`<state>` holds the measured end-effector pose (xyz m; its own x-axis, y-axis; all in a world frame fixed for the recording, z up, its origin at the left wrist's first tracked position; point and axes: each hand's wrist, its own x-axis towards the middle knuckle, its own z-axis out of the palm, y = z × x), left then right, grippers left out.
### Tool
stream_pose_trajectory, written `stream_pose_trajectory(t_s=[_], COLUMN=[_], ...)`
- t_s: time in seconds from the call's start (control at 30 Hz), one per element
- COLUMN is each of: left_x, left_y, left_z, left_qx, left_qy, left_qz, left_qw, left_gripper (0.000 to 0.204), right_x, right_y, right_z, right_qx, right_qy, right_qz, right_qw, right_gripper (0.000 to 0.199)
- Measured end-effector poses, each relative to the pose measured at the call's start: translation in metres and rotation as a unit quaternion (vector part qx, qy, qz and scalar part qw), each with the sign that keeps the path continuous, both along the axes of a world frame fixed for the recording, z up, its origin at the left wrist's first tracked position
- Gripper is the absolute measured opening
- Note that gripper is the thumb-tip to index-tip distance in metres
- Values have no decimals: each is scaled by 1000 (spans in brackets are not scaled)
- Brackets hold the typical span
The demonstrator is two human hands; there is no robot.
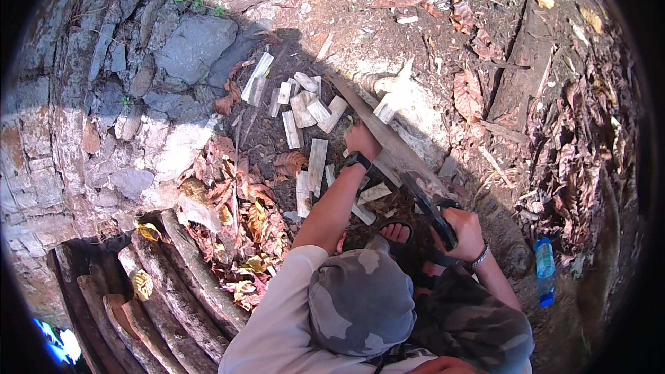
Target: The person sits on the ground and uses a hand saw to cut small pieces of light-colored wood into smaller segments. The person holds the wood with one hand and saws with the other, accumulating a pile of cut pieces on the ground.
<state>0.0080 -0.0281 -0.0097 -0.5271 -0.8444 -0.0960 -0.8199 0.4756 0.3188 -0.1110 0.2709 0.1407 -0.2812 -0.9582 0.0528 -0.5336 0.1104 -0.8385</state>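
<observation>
at the far left a stone wall (pixel 104 97) curves round, with a stack of logs (pixel 159 291) at its foot and dry leaves (pixel 235 201) beside them. next come split wood pieces (pixel 305 125) scattered on the ground. the left hand (pixel 361 140) reaches out with a dark watch (pixel 359 161) at the wrist, its fingers clenched on a piece of wood standing on the log (pixel 415 107) in front. right beside it runs the long machete (pixel 395 149), blade slanting up to the left across the log, its dark handle gripped tight in the right hand (pixel 464 232). a sandalled foot (pixel 398 233) sits just below the blade. a slip or glancing blow could catch the left fingers, which hold close to the edge, or the foot. a blue bottle (pixel 545 270) lies well off right.
</observation>
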Motion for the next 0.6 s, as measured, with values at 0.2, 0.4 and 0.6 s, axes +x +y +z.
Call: stream_pose_trajectory(t_s=[0.2, 0.4, 0.6], left_x=[-9, -14, -8], left_y=[1, 4, -1], left_z=[14, 22, 11], left_qx=[41, 46, 23], left_qy=[-40, -1, -10], left_qz=[86, 95, 98], left_qw=[995, 994, 995], left_gripper=[35, 45, 43], right_x=[-29, -26, -66], right_y=[89, 128, 95], right_z=[0, -5, 41], right_qx=[18, 0, 39], right_qy=[-8, -1, 2], right_qz=[43, 19, 60], right_qw=[999, 1000, 997], right_gripper=[28, 29, 29])
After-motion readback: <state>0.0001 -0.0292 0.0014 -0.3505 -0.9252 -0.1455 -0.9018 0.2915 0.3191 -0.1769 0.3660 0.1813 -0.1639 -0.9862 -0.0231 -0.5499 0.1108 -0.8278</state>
